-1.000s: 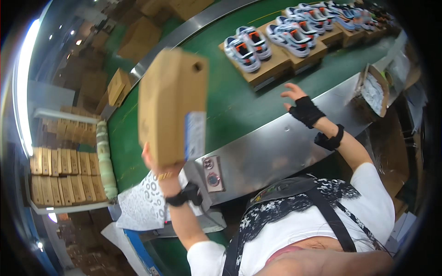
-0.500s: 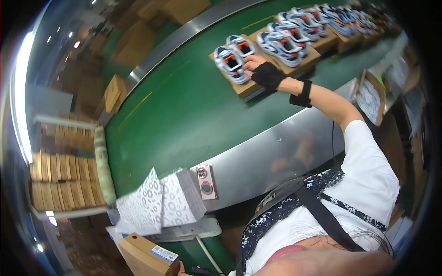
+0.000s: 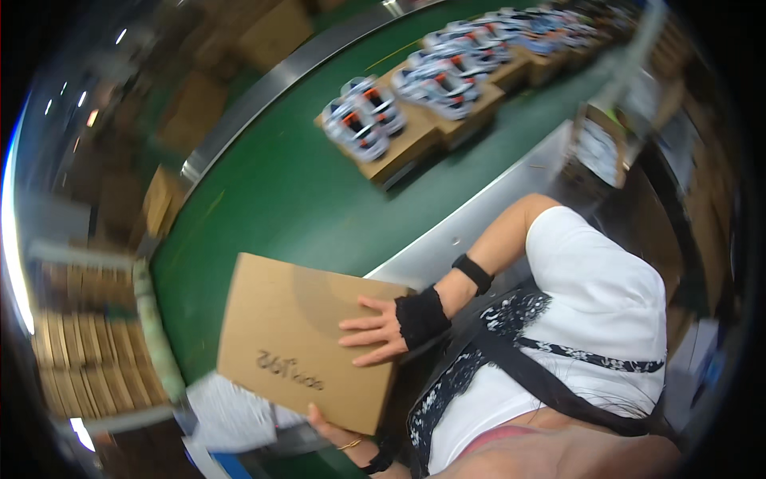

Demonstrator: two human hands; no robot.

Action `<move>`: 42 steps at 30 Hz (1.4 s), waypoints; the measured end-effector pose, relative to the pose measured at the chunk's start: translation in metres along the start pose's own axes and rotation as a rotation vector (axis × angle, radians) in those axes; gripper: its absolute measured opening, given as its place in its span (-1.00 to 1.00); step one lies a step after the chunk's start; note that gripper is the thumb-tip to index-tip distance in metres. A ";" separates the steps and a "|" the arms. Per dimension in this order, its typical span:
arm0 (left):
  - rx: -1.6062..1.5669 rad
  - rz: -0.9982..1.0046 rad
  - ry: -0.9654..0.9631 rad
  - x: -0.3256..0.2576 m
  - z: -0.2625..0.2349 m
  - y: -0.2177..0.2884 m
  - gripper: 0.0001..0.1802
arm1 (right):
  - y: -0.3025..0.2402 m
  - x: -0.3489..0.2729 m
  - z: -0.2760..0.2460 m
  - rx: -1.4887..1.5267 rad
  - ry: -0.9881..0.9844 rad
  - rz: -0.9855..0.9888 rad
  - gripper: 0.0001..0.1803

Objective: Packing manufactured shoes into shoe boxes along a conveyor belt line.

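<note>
Cardboard box [image 3: 307, 339] is up at the green belt [image 3: 271, 199] now, right hand [image 3: 375, 331] back from the shoes [image 3: 363, 128] and flat on its lid, left hand [image 3: 331, 427] gripping underneath.

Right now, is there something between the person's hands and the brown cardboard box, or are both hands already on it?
Nothing visible stands between them. The right hand lies flat on top of the cardboard box, and the left hand holds it from below at its near edge. The box hangs over the green conveyor belt.
</note>
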State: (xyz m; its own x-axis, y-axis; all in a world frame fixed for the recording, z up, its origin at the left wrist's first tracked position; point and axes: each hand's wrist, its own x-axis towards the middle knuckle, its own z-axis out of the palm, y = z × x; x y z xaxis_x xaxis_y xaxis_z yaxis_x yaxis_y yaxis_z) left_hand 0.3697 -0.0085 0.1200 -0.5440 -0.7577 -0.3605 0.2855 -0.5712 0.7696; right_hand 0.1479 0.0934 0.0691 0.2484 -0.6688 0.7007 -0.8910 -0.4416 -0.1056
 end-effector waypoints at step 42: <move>1.948 0.564 -0.697 0.055 0.183 -0.233 -0.69 | -0.153 -0.182 -0.146 0.018 -0.134 0.941 -0.78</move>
State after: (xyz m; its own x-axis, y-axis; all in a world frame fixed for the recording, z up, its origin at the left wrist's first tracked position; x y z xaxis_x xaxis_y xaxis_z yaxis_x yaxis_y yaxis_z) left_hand 0.1288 0.1403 0.0172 -0.9705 -0.2166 -0.1058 -0.2383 0.9287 0.2841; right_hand 0.1832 0.3698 0.0608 -0.5257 -0.8173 0.2360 -0.7417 0.3046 -0.5976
